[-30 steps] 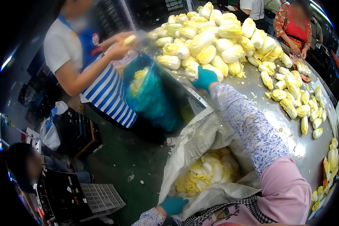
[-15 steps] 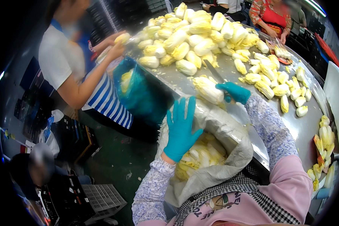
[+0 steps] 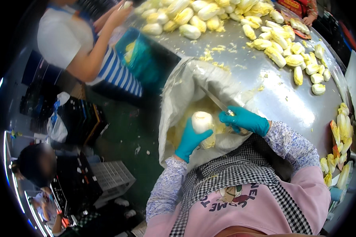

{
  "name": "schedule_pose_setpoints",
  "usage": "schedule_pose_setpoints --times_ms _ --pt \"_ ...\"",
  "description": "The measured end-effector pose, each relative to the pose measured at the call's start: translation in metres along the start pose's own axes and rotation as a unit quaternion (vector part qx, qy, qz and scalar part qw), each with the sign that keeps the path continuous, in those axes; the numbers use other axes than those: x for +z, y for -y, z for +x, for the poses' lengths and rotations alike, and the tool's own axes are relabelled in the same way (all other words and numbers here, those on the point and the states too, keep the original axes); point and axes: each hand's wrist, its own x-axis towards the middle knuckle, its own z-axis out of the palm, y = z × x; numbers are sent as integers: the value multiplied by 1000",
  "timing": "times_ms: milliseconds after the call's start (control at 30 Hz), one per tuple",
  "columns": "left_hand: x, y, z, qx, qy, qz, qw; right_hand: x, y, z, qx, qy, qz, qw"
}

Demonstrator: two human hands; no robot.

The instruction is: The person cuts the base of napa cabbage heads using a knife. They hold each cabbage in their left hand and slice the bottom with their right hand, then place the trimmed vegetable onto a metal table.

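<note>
In my gloved left hand (image 3: pixel 192 139) I grip a napa cabbage (image 3: pixel 203 122), its white cut base turned up. My right hand (image 3: pixel 247 120), also in a teal glove, is closed on the handle of a knife (image 3: pixel 214 98). The blade points up and left, apart from the cabbage. Both hands are over the mouth of a white woven sack (image 3: pixel 172 94). Yellow leaves inside the sack are partly hidden behind my hands and the cabbage.
Beyond the sack is a metal table (image 3: pixel 241 55) bearing a heap of napa cabbages (image 3: pixel 197 14) and a looser group at right. A co-worker (image 3: pixel 65 39) stands at left beside a teal bag (image 3: pixel 146 55). Dark crates (image 3: pixel 77 177) stand at lower left.
The cabbage by the table edge is now in my left hand above the sack. My left hand has turned and closed on it. My right hand has brought the knife back toward me.
</note>
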Motion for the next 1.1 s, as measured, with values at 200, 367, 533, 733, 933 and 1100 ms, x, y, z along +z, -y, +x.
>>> schedule_pose_setpoints --times_ms 200,367,533,733,933,1100 --pt "-16 45 -39 -64 -26 -56 996 38 -45 2 -225 -86 -367 898" --pt "-26 49 -49 -84 -3 -41 996 53 -53 8 -241 -23 -418 876" --pt "-36 49 -52 -89 0 -13 996 65 -54 19 -216 -8 -424 879" --pt "-42 45 -58 -103 -2 -7 995 71 -74 39 -217 0 -397 892" --pt "-52 57 -56 -121 18 15 992 68 -94 53 -184 11 -379 907" --pt "-49 58 -48 -136 24 -10 990 65 -100 54 -135 20 -359 923"
